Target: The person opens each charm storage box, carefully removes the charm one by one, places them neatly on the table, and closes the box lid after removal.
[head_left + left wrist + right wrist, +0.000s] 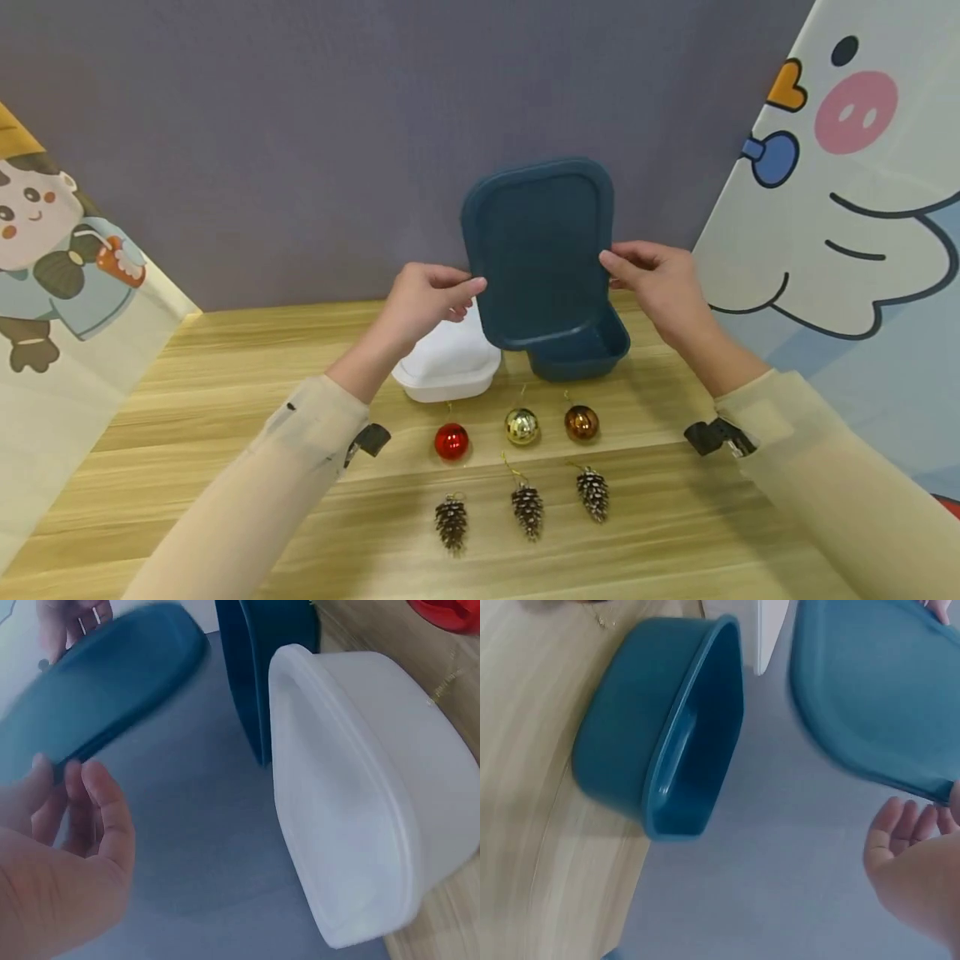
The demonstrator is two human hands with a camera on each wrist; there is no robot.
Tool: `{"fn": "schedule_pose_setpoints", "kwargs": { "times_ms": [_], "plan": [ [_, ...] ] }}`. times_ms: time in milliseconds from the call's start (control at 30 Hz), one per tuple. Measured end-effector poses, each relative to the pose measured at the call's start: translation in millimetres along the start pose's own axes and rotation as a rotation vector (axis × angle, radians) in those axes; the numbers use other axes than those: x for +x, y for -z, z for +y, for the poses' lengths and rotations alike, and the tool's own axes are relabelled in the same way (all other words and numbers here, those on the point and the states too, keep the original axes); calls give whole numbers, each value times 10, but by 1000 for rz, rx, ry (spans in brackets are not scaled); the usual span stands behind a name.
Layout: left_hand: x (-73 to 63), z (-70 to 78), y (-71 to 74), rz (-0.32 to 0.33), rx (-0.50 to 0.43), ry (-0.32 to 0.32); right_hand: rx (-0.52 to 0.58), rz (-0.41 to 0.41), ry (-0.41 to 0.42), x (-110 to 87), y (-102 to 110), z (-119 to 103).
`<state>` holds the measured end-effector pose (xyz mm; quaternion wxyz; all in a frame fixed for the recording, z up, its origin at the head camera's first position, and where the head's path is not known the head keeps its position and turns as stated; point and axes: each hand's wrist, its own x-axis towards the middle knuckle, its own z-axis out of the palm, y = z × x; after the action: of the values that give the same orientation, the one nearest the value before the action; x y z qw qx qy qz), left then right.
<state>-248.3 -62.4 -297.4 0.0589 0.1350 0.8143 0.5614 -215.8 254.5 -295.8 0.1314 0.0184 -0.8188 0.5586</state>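
A dark blue lid (540, 242) is held up, tilted, between both hands. My left hand (431, 304) pinches its left edge with thumb and fingers. On the opposite edge, the thumb and fingers of my right hand (660, 279) pinch it too. Below and partly behind the lid stands an uncovered blue box (577, 358); in the right wrist view its hollow inside (697, 750) shows. Left of that is a white box (450, 358) with its lid on, just under my left hand.
In front of the boxes lie a red ball ornament (452, 441), a gold one (522, 426) and a bronze one (581, 423). Nearer are three pine cones (527, 510) in a row. A grey wall (300, 150) rises behind the wooden table (247, 400).
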Motion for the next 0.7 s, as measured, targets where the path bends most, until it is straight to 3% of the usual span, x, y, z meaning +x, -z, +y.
{"fn": "schedule_pose_setpoints", "kwargs": {
  "times_ms": [167, 333, 467, 600, 700],
  "plan": [
    [164, 21, -172, -12, -97, 54, -80, -8, -84, 85, 56, 56],
    [364, -2, -388, -68, -220, 163, -189, -19, -174, 204, 129, 187],
    [501, -48, -541, -91, -291, 239, -193, -53, -245, 303, 207, 301],
    [583, -109, -650, -74, -281, 257, -188, -99, -300, 374, 245, 407],
    [615, -172, -717, -48, -185, 243, -180, -115, -320, 419, 206, 528]
  ]
}}
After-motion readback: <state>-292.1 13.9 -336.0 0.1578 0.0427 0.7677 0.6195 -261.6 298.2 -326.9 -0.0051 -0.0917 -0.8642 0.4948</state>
